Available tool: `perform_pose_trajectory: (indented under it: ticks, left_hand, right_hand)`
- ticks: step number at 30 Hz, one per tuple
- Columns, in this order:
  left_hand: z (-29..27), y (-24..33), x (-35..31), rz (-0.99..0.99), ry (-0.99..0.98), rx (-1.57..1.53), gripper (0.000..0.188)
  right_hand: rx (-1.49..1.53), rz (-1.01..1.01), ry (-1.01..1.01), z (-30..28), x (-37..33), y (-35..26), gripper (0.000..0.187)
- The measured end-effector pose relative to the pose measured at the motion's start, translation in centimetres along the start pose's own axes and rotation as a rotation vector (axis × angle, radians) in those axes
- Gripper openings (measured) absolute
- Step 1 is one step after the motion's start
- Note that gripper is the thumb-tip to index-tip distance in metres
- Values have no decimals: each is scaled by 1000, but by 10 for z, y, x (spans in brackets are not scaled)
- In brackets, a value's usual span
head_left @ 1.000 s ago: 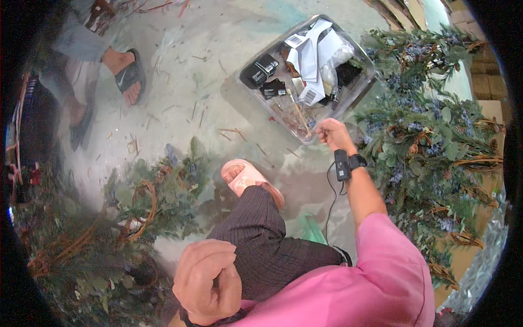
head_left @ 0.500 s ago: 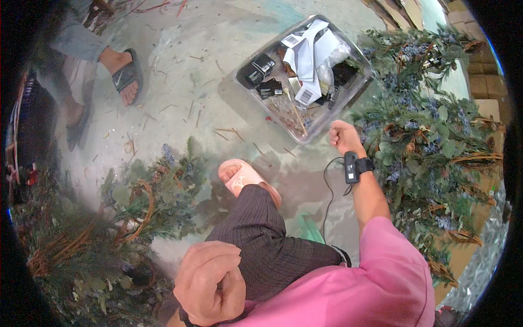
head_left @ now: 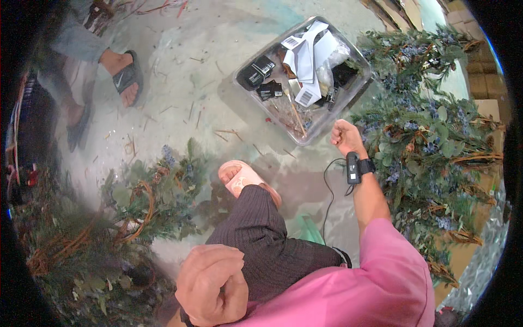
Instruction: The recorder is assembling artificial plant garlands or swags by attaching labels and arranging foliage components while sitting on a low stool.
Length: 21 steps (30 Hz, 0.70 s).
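Low in the picture, my left hand (head_left: pixel 212 284) is curled with fingers and thumb drawn together, above my dark trousers. Nothing shows in it. My right hand (head_left: pixel 345 137) is loosely closed, with nothing visible in its fingers. It hovers beside the near right corner of a clear plastic tub (head_left: pixel 265 113), apart from it as far as I can see. White labelled papers (head_left: pixel 306 62), black tags (head_left: pixel 269 90), a black packet (head_left: pixel 256 72) and a thin brush (head_left: pixel 296 114) lie in the tub. A black device (head_left: pixel 352 168) is strapped to my right wrist.
Greenery wreaths with blue berries (head_left: pixel 419 128) are stacked along the right side. More wreaths (head_left: pixel 136 204) lie at the left. A black cable (head_left: pixel 325 196) runs from my right wrist. At the upper left is another person's sandalled foot (head_left: pixel 127 82). Twigs (head_left: pixel 229 131) litter the floor.
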<state>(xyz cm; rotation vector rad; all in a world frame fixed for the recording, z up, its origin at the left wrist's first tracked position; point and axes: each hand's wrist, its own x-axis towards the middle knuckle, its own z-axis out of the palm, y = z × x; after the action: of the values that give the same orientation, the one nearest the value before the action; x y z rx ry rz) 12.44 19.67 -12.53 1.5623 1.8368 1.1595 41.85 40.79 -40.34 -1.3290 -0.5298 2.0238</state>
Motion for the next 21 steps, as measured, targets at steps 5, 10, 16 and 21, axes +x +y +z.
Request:
perform_pose_trajectory:
  ticks: [5,10,16,21]
  left_hand:
    - [-3,9,3,6,-2,31,14]
    - [-6,-3,9,-71,-127,-158,21]
    - [27,-93,56,-663,-362,-326,13]
    - [88,-171,72,-732,-434,-394,17]
  right_hand:
    - [110,-15,-95,-4,-2,-2,14]
    - [86,-17,-69,0,-7,-8,16]
    - [110,-73,-102,11,-25,-19,18]
    - [235,-127,-147,19,-54,-46,17]
